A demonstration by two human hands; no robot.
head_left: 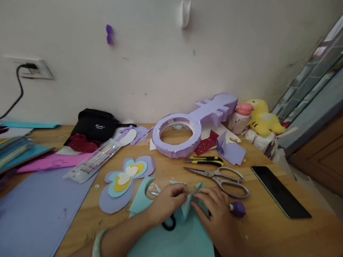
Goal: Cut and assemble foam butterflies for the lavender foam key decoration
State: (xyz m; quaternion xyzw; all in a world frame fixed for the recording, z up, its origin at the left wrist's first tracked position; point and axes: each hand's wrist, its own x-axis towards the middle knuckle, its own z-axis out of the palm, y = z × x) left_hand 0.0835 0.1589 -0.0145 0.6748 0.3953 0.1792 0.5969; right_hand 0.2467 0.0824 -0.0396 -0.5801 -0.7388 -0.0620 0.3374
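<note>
A light teal foam sheet [177,242] lies on the wooden table [268,232] in front of me, with a round cut-out at its upper left. My left hand [167,201] is closed, pinching a raised fold of the sheet. A black loop [169,224], perhaps a scissor handle, shows under that hand. My right hand [214,210] presses and pinches the same fold from the right, fingers curled on the teal foam. A small purple cap-like object [237,208] sits just right of my right hand.
Large silver scissors [222,178] and a yellow-black utility knife [205,160] lie behind my hands. A layered flower cut-out [124,182], a purple key-shaped foam piece [187,128], a pen pack [93,160], a black phone [280,191], a yellow plush [264,117] and purple sheet [37,210] surround them.
</note>
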